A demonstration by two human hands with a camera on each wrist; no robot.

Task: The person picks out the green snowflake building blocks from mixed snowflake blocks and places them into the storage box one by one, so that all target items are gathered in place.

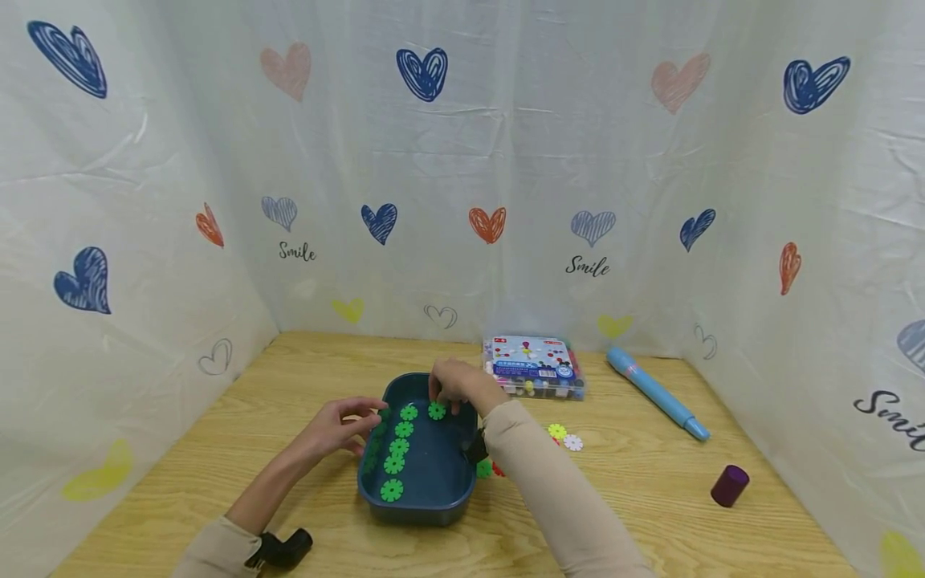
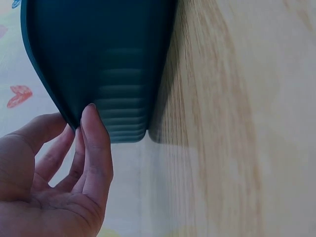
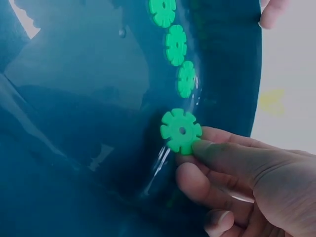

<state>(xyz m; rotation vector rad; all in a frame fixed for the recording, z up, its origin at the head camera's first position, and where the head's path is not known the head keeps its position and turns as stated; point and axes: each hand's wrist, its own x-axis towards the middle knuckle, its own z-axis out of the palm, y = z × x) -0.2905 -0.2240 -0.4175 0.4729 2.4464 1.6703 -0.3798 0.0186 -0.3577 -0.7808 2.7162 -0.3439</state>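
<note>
A dark blue basin (image 1: 437,466) sits on the wooden table, with a row of several green snowflake discs (image 1: 393,465) along its left side. At its left rim is my left hand (image 1: 340,427); the left wrist view shows the thumb and fingers pinching the rim (image 2: 74,121) from both sides. My right hand (image 1: 462,384) is inside the far end of the basin. Between its thumb and fingers it pinches one green snowflake disc (image 3: 173,122), held beside the end of the row in the right wrist view.
Yellow (image 1: 556,431), white (image 1: 573,442) and red discs lie right of the basin, partly behind my right sleeve. Farther back is a clear box of colored parts (image 1: 535,368). A light blue tube (image 1: 658,393) and a purple cylinder (image 1: 730,486) are at right.
</note>
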